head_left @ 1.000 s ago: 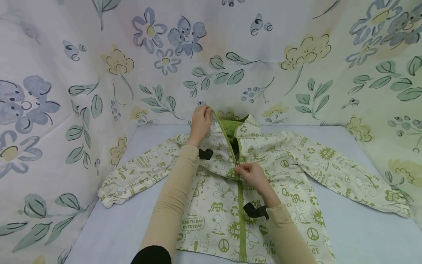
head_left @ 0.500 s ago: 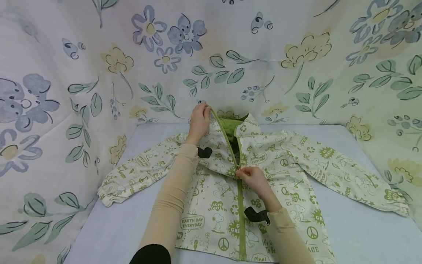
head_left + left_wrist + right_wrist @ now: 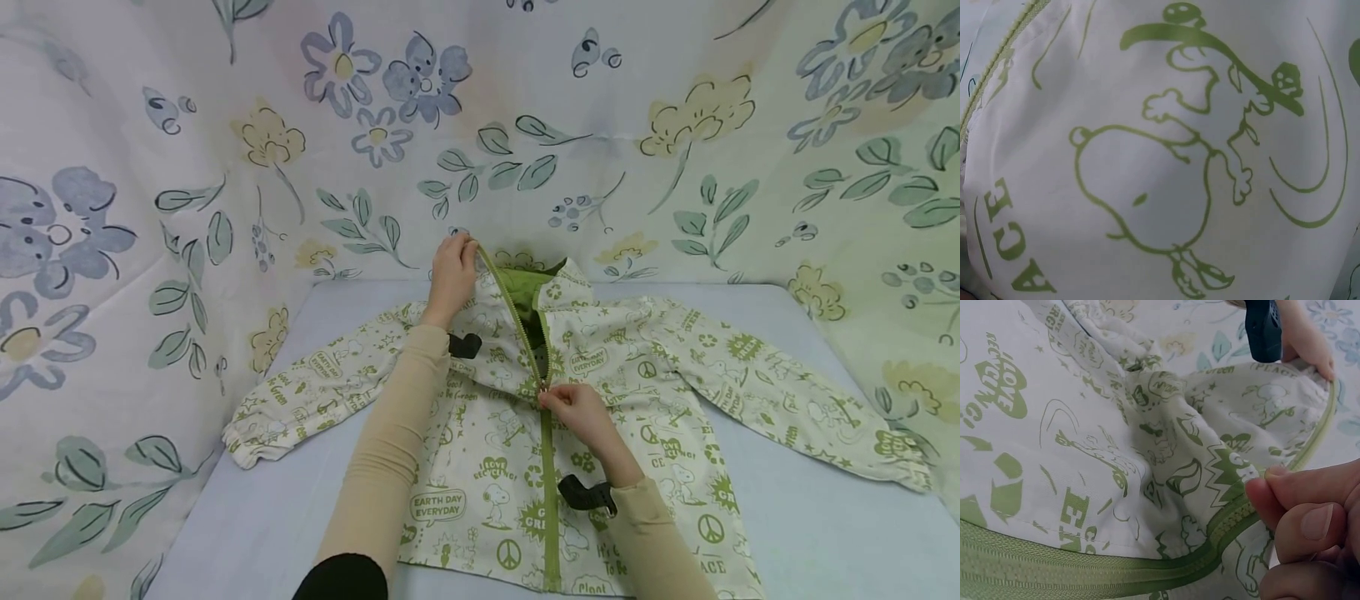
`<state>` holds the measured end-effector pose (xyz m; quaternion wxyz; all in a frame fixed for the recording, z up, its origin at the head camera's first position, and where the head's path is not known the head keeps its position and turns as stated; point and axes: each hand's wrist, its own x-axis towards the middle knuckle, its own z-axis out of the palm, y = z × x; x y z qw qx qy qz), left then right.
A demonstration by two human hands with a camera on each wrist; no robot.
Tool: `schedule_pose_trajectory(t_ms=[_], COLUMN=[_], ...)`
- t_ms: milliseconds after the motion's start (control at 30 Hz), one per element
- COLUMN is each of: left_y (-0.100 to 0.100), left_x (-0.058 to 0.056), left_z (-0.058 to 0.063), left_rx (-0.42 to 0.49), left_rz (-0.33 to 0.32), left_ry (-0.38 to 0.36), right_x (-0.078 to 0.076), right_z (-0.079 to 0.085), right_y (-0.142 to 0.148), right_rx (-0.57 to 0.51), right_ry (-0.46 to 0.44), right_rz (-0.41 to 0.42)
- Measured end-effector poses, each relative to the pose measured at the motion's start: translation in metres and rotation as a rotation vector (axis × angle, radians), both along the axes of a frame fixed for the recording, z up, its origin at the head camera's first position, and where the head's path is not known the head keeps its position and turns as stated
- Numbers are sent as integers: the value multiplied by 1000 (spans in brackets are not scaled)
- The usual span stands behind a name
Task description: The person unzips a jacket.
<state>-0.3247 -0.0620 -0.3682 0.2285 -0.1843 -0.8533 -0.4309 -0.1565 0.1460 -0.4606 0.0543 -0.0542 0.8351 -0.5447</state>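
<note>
A white jacket with green cartoon print lies front up, both sleeves spread. My left hand pinches the top edge of its left-side front near the collar and holds that edge raised. Partway down the front, my right hand pinches the zipper pull, which its fingertips mostly hide. Above that point the green zipper is parted, showing the green lining; below, its teeth are joined. The right wrist view shows thumb and forefinger together at the zipper. Printed jacket cloth fills the left wrist view.
Beneath the jacket is a pale table. A flower-patterned cloth hangs behind it and at both sides. Black straps with camera mounts sit on the wrists.
My right hand has slid slightly down the front with the zipper pull, so the parted stretch is a little longer. The left hand has shifted only slightly left and keeps holding the edge.
</note>
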Motion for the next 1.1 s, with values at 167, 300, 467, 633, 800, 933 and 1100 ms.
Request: schedule_pose_trajectory(t_ms=[167, 300, 467, 633, 800, 933, 1100], left_y=[0, -1, -1, -2, -3, -4, -7], left_x=[0, -1, -2, -1, -2, -1, -3], left_z=[0, 0, -1, -1, -1, 0, -4], left_rx=[4, 3, 0, 6, 4, 15, 25], left_rz=[11, 15, 18, 16, 16, 7, 20], left_ry=[0, -1, -5, -3, 3, 0, -36], right_x=[2, 4, 6, 7, 9, 10, 10], right_z=[-1, -3, -8, -13, -15, -15, -15], right_y=[1, 1, 1, 0, -1, -1, 0], right_rx=[27, 45, 68, 94, 78, 64, 72], right_ry=[8, 26, 18, 26, 23, 15, 18], right_rz=[2, 6, -3, -17, -24, -27, -30])
